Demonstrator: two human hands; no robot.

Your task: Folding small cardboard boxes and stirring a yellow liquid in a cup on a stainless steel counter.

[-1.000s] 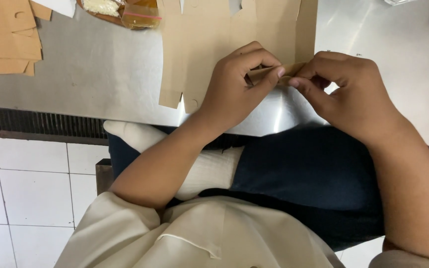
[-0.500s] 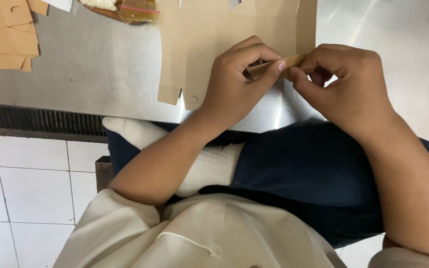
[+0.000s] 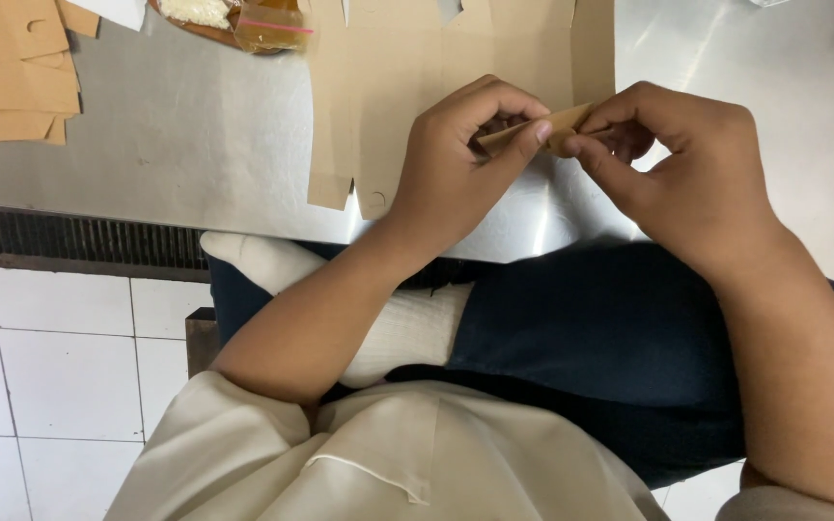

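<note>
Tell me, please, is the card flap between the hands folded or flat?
Folded: both hands pinch the flap up off the flat card.

Head view, person seated. Cream short-sleeved top, soft woven fabric, a stitched seam or pocket edge running across the chest. Dark navy trousers over the lap. Pale off-white cloth across one thigh, possibly an apron. Both forearms bare; left hand and right hand without rings or gloves.

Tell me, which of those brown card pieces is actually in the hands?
The small folded strip, pinched between left hand and right hand. The big sheet lies flat beneath; the stack sits far left, untouched.
</note>
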